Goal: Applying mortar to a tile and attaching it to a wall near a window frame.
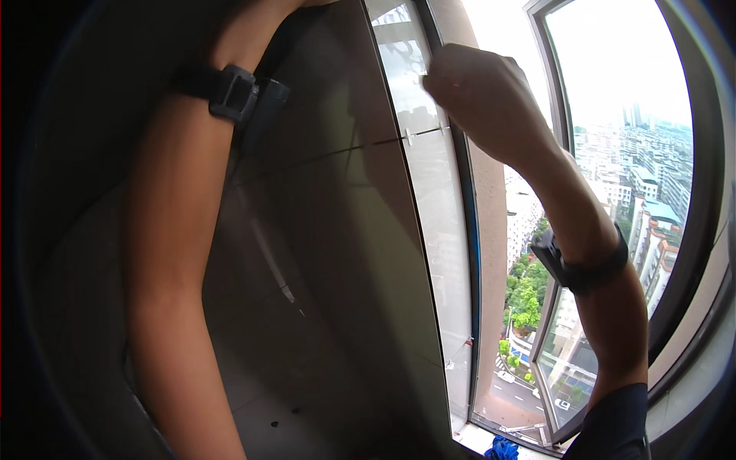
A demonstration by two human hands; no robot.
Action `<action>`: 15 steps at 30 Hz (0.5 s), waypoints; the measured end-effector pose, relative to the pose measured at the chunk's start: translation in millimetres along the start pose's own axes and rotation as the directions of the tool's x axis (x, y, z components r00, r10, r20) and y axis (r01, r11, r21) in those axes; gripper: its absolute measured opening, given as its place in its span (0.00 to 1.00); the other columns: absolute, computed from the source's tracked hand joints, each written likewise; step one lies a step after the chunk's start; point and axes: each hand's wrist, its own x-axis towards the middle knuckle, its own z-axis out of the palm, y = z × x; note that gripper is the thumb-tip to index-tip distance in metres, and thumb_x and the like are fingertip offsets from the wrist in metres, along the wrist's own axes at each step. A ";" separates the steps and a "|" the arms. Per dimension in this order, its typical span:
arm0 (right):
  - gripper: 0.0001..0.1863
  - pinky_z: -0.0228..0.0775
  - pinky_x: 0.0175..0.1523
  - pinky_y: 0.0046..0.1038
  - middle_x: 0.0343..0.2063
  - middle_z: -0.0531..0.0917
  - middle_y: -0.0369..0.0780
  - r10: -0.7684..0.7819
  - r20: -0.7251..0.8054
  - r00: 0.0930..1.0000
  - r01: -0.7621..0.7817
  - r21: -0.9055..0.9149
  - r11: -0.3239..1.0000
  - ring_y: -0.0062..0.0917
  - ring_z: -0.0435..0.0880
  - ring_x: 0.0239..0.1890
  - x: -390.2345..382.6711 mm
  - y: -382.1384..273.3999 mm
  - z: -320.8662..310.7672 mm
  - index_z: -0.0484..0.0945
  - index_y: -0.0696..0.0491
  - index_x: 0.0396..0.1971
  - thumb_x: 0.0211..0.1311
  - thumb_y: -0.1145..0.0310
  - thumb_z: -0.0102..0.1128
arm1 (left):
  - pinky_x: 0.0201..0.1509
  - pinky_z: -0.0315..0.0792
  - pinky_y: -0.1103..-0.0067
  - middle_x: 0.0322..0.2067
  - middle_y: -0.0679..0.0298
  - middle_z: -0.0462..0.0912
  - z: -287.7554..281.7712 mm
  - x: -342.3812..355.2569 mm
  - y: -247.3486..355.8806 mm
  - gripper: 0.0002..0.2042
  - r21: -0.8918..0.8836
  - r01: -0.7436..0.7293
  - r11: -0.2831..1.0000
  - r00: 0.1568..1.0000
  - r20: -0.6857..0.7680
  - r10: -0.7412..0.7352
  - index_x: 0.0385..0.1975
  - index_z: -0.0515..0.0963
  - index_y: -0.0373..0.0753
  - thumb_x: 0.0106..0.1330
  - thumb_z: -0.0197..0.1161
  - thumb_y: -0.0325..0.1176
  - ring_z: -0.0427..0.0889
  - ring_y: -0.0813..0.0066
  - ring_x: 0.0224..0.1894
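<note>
My left forearm (180, 230) reaches up along the dark tiled wall (330, 230), a black strap with a small device (232, 93) around its wrist. Only a sliver of my left hand (314, 2) shows at the top edge, so its fingers are hidden. My right hand (483, 96) is closed in a fist, back toward me, in front of the window frame's dark upright (461, 165). Whatever it may hold is out of sight. Beside it runs a pale, glossy tiled strip (433, 199). Another black strap (598, 268) circles my right wrist.
An open window sash (563, 84) swings outward at the right, with buildings (659, 184), trees (527, 291) and a street far below. A crumpled blue thing (502, 448) lies on the sill at the bottom. The dark wall meets the pale strip at a sharp corner.
</note>
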 end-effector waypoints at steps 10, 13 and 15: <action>0.05 0.74 0.29 0.34 0.25 0.78 0.38 -0.223 -0.038 0.974 0.217 -0.113 0.970 0.31 0.81 0.25 -35.1 -1.3 -29.1 0.79 0.53 0.25 0.61 0.75 0.60 | 0.60 0.73 0.67 0.48 0.51 0.86 10.8 -9.9 -13.1 0.18 -0.187 -0.139 0.972 0.979 -0.173 0.107 0.48 0.82 0.32 0.64 0.68 0.38 0.83 0.60 0.53; 0.05 0.76 0.36 0.36 0.30 0.83 0.38 0.060 0.052 0.997 -0.064 0.074 0.995 0.33 0.84 0.29 -15.6 -6.1 -22.2 0.81 0.53 0.29 0.60 0.67 0.64 | 0.58 0.74 0.67 0.45 0.52 0.86 14.1 -16.0 -9.5 0.18 -0.136 -0.100 0.986 0.964 -0.260 0.062 0.47 0.82 0.32 0.64 0.69 0.39 0.84 0.61 0.51; 0.16 0.79 0.45 0.36 0.37 0.86 0.40 0.229 0.177 0.957 -0.244 0.066 0.967 0.35 0.87 0.36 5.8 -13.7 -16.7 0.82 0.54 0.36 0.57 0.58 0.68 | 0.58 0.74 0.67 0.45 0.52 0.87 12.0 -18.8 -19.6 0.18 -0.151 -0.125 0.981 0.963 -0.255 0.084 0.47 0.82 0.32 0.63 0.69 0.40 0.84 0.61 0.51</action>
